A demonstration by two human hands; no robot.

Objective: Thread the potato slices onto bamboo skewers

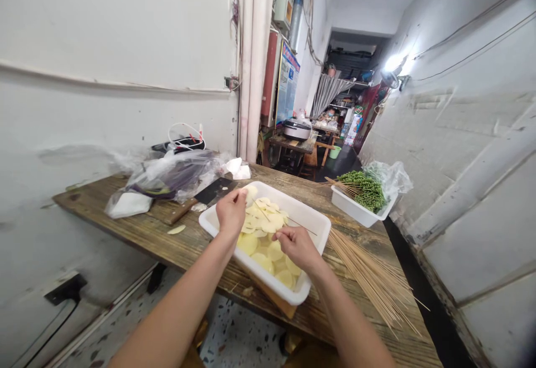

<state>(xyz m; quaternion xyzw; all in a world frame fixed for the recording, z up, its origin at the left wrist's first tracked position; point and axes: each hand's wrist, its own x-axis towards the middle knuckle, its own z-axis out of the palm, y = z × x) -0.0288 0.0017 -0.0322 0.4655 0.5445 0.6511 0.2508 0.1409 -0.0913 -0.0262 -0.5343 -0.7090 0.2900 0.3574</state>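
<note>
Before you, tub [274,285] on table [146,237], slices [262,262] inside. To your left, knife [213,190], then plastic bag [171,173] farther left. To your right, loose skewers [368,273] beside tub; behind skewers, box [354,210] holding vegetables [363,189].

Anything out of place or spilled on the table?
One thing: a lone pale slice lies on the bare wood left of the white tub, near the knife handle. It looks odd because the other visible slices are in the tub or at the left hand. I see no obvious spill.
</note>
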